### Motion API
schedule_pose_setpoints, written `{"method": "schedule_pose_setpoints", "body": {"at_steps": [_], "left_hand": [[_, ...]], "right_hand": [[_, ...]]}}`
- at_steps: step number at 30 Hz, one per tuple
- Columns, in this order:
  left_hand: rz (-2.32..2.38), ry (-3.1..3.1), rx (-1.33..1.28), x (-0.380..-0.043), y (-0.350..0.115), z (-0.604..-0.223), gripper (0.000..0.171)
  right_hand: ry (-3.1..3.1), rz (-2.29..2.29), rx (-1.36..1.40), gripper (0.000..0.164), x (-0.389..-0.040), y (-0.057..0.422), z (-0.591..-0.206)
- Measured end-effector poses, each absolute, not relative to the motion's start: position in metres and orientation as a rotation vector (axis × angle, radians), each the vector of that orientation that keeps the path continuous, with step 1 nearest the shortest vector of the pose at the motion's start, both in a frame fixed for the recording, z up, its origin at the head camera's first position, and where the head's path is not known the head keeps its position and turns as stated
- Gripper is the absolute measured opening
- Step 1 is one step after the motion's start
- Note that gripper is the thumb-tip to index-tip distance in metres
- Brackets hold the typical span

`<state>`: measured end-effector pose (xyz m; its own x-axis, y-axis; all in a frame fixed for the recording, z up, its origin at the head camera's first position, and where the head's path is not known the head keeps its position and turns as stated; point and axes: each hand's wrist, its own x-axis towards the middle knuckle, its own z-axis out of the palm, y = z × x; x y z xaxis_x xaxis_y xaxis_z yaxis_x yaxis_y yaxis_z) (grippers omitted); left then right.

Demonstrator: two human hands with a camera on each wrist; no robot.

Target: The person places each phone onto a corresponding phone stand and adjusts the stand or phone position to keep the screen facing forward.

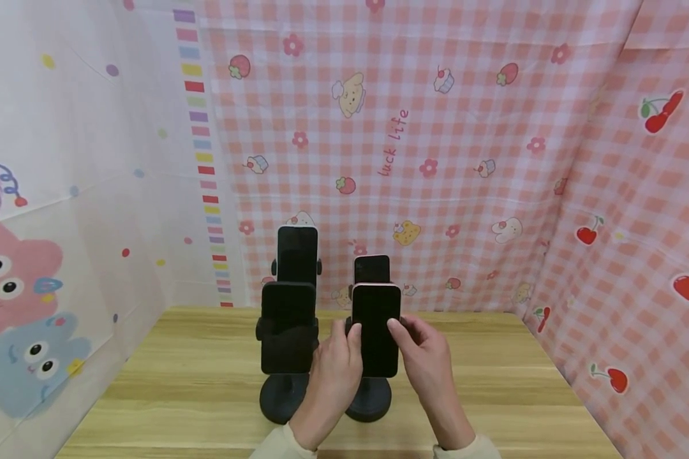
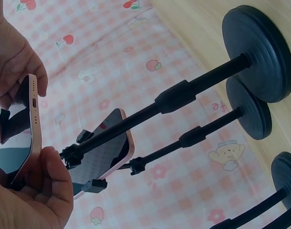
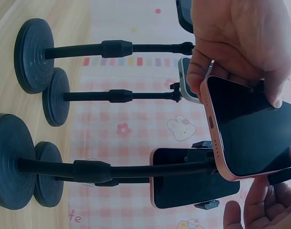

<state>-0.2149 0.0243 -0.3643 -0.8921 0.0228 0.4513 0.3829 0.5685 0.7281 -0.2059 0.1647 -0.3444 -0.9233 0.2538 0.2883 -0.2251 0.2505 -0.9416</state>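
In the head view a pink-edged smartphone [image 1: 376, 344] stands upright, screen toward me, on the front right black phone stand [image 1: 369, 400]. My left hand [image 1: 334, 368] grips its left edge, thumb at the front and fingers partly hidden behind. At the right edge my right hand [image 1: 429, 357] pinches the phone, its thumb on the screen's border. A black clamp arm [image 3: 283, 175] of the stand lies beside that thumb in the right wrist view. The left wrist view shows the phone's bottom edge [image 2: 35, 109] with its charging port.
Close behind stands another phone [image 1: 372, 268] on its own stand. To the left, a black-screened phone [image 1: 289, 328] sits on a round-based stand [image 1: 283, 398], with a taller phone [image 1: 297, 254] behind. All stand on a wooden table [image 1: 494, 395], before a pink checked cloth [image 1: 465, 127].
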Motion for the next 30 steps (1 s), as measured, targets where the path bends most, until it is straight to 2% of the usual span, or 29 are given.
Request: {"method": "schedule_pose_setpoints", "body": {"at_steps": [11, 23, 30], "left_hand": [[-1.427, -2.388, -0.358, -0.2118, 0.0223, -0.3653, 0.044], [-1.473, -2.356, -0.368, -0.2096, 0.0213, -0.3696, 0.048], [-1.453, -2.346, -0.396, -0.2081, 0.0194, -0.3739, 0.049]], "right_hand": [[-2.127, 1.783, -0.043, 0.044, -0.2045, 0.167, -0.3482], [-2.126, 1.804, -0.022, 0.037, -0.2026, 0.1681, -0.3474], [-2.108, 1.822, 0.0, 0.039, -0.199, 0.1671, -0.3468]]}}
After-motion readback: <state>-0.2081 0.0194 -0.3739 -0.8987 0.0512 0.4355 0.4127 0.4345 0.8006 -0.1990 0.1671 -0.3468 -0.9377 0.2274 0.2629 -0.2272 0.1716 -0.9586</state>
